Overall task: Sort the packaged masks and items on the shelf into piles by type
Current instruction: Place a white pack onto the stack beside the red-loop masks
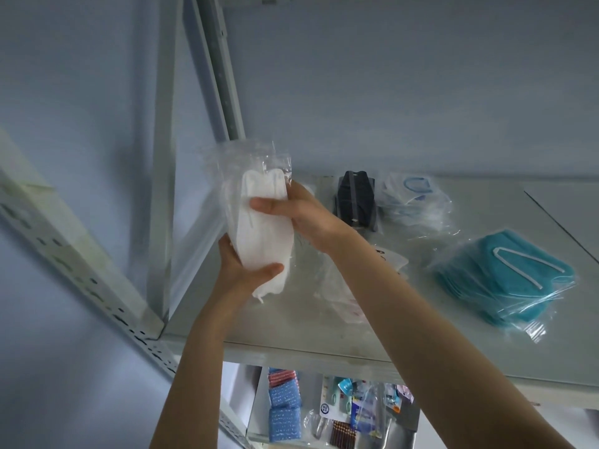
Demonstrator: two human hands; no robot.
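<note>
White pack (259, 228): soft folded masks in crinkled clear film, held upright over the left end of the shelf (437, 345). Left hand (246, 270) curls round its lower end; right hand (291, 212) grips its upper half. Right of the pack lie a black pack (355, 199), a blue-looped bag (411, 196) and bagged teal masks (505, 280). The shelf is smooth grey metal, the wall (389, 92) pale blue.

Bare forearms (405, 306), left hand (241, 270), right hand (299, 210)

Head view, close above shelf (356, 348)
</note>
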